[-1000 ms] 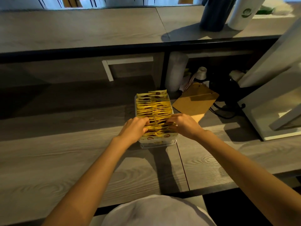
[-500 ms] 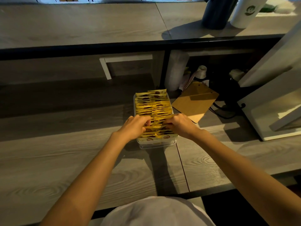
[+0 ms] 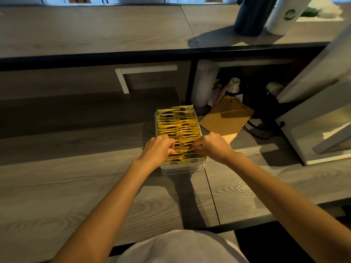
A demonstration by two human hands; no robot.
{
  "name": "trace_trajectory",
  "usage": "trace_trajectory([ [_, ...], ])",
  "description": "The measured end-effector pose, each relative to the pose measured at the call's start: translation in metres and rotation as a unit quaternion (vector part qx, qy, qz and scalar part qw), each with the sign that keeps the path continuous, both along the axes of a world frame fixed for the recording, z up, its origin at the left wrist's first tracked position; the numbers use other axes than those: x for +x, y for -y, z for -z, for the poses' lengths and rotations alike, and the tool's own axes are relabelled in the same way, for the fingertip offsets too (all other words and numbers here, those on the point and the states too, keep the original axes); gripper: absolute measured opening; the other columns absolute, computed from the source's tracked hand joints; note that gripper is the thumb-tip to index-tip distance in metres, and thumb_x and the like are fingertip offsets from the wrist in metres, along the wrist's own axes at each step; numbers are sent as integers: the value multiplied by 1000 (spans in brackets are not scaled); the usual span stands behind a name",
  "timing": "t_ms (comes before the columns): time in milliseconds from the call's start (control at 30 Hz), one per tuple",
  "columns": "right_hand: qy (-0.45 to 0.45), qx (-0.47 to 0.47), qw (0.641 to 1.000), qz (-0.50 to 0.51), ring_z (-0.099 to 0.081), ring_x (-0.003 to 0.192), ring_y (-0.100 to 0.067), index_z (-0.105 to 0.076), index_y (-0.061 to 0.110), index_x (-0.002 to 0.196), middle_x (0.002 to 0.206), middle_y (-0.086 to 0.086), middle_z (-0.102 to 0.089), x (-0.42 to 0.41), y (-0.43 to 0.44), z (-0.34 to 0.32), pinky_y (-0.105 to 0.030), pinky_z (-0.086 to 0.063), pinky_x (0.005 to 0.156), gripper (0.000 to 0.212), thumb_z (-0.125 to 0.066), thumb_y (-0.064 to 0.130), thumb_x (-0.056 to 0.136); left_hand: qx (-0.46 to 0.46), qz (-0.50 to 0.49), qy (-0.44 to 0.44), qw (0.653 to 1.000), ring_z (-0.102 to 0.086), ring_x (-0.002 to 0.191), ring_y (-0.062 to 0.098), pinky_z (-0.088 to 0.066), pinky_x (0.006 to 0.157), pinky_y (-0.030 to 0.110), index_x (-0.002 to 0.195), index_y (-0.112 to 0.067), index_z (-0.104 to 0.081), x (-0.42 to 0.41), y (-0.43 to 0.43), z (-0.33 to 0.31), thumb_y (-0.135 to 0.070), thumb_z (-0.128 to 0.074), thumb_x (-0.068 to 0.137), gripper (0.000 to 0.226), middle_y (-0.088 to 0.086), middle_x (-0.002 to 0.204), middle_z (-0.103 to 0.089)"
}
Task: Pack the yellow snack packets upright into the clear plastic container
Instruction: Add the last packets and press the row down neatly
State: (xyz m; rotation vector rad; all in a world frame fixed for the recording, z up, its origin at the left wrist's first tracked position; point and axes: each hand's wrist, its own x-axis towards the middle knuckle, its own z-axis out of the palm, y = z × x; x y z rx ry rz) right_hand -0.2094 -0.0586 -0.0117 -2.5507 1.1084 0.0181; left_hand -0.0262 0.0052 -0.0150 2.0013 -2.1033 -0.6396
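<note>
A clear plastic container [image 3: 182, 169] stands on the grey wooden desk, filled with several yellow snack packets [image 3: 177, 123] standing upright in a row front to back. My left hand [image 3: 157, 149] sits over the left side of the near packets, fingers curled into them. My right hand [image 3: 212, 147] comes in from the right, its fingertips pinching the tops of the near packets. The packets under both hands are partly hidden.
A brown cardboard piece [image 3: 227, 118] lies just right of the container. A white appliance [image 3: 319, 118] stands at the right with a black cable [image 3: 256, 131] beside it. On the raised shelf [image 3: 114, 35] are a dark bottle [image 3: 250, 16] and a white cup [image 3: 284, 14].
Both hands have stayed on the near packets, the fingers of the two drawing slightly closer together over the row. The container has not moved.
</note>
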Motion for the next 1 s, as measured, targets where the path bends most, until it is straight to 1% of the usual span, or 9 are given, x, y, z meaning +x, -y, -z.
trace_trajectory([
  [133,3,-27,1000,-15,-66,89,-21,-71,12,103,100,-7,-73,1,2,-1,-19,-37,69,28,-51,30,94,-18,-14,-22,1000,-58,98,21,-48,85,34,93,-12,-64,-1,1,-3,-22,-60,90,12,4,104,-60],
  [200,36,-60,998,6,-67,82,-24,-72,8,100,95,-11,-73,0,6,-4,-20,-37,66,27,-54,28,93,-52,-33,-34,997,-57,102,20,-45,86,33,98,-11,-63,2,2,-5,-21,-57,91,14,5,107,-59],
  [267,55,-84,995,17,-65,90,-27,-70,7,104,102,-12,-69,0,10,-6,-25,-41,70,24,-58,23,91,-70,-41,-20,997,-52,111,19,-42,91,31,108,-11,-60,5,5,-6,-18,-57,92,18,4,116,-57],
  [333,24,-67,997,-1,-59,105,-25,-65,11,113,116,-9,-62,2,15,-6,-32,-46,82,27,-56,23,91,-46,-26,11,999,-48,118,19,-39,97,33,117,-13,-56,8,9,-4,-18,-59,90,28,2,125,-54],
  [400,-20,-35,999,-17,-56,111,-23,-62,13,118,124,-7,-59,4,18,-4,-33,-47,89,29,-54,23,92,-16,-15,24,999,-49,118,19,-38,99,33,118,-14,-55,10,12,-5,-19,-59,89,30,2,125,-54],
  [533,-50,-22,998,-17,-58,110,-24,-60,12,120,122,-9,-61,8,21,-1,-31,-47,88,29,-52,21,93,8,27,48,998,-51,112,19,-40,95,32,115,-13,-55,12,18,-7,-19,-57,90,26,3,122,-54],
  [700,-50,-3,999,-11,-58,113,-28,-53,13,129,124,-12,-60,11,19,4,-32,-47,89,34,-48,17,95,66,70,57,994,-53,117,21,-40,100,36,128,-15,-51,13,24,-10,-20,-58,90,39,5,128,-56],
  [867,-35,-9,999,-9,-60,111,-30,-55,13,128,123,-13,-62,14,19,12,-34,-49,87,33,-47,19,96,56,94,87,990,-56,111,26,-36,100,42,114,-14,-55,9,31,-3,-16,-53,93,21,6,115,-61],
  [1000,-27,-12,1000,-6,-59,111,-29,-54,10,129,123,-15,-61,17,21,9,-33,-49,88,34,-48,18,96,53,83,60,993,-53,112,26,-28,105,41,115,-18,-53,17,34,1,-13,-46,95,21,6,114,-60],
])
